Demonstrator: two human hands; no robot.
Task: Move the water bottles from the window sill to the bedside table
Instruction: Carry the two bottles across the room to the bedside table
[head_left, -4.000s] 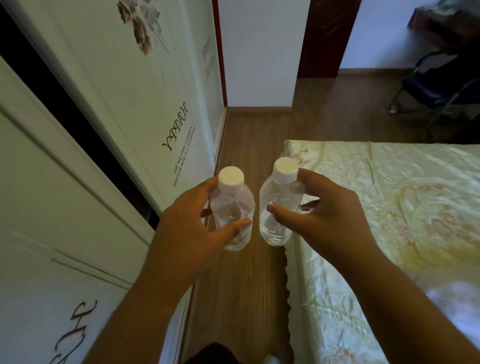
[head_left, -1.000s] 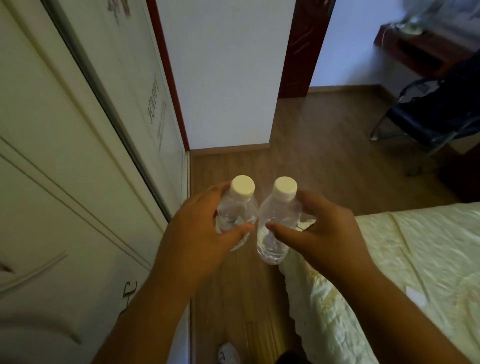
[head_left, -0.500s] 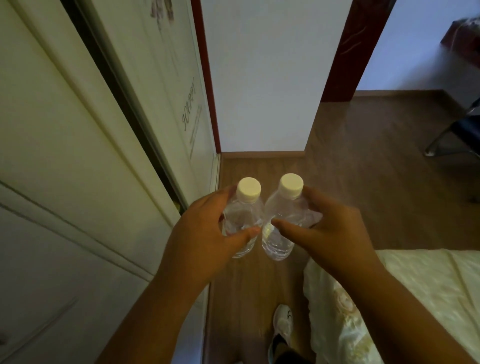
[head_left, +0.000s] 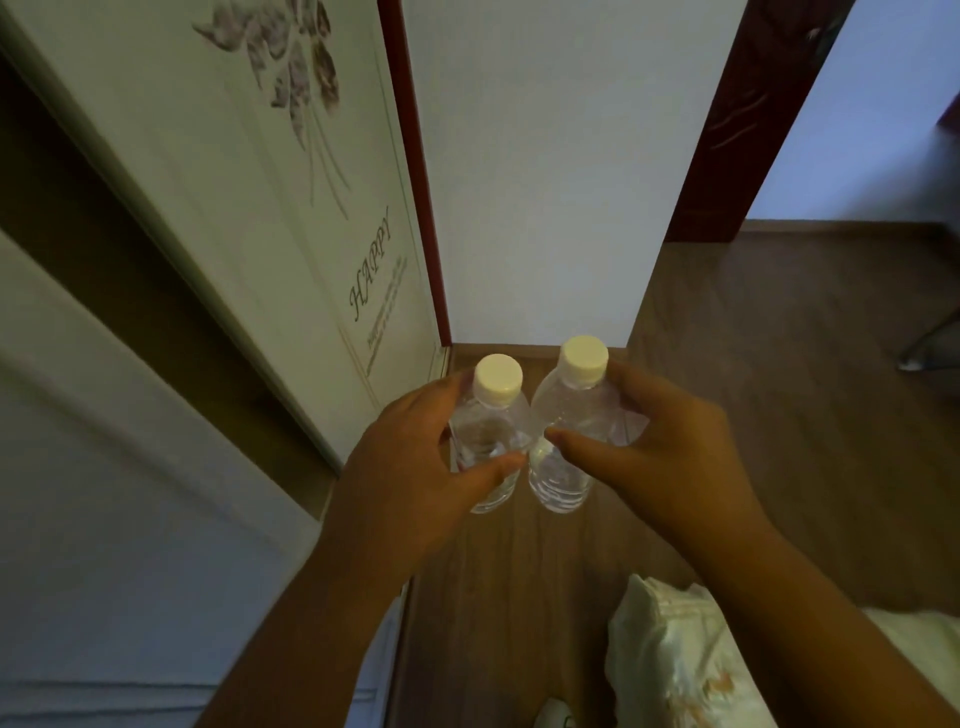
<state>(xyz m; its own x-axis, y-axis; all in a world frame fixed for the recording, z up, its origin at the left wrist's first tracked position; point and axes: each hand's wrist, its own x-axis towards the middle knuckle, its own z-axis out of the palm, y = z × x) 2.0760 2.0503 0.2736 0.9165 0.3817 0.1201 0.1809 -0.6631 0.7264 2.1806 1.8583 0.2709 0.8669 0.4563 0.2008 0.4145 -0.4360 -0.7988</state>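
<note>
Above the wooden floor (head_left: 753, 415), two hands each grip one of two white-capped bottles: left hand (head_left: 410, 478) one bottle (head_left: 488, 441), right hand (head_left: 670, 457) the other (head_left: 566, 415).

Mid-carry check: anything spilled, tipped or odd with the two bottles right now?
Nothing stands out. The left hand grips the left bottle and the right hand grips the right bottle; both are roughly upright, white caps on, with no water visible on the wood floor.
</note>
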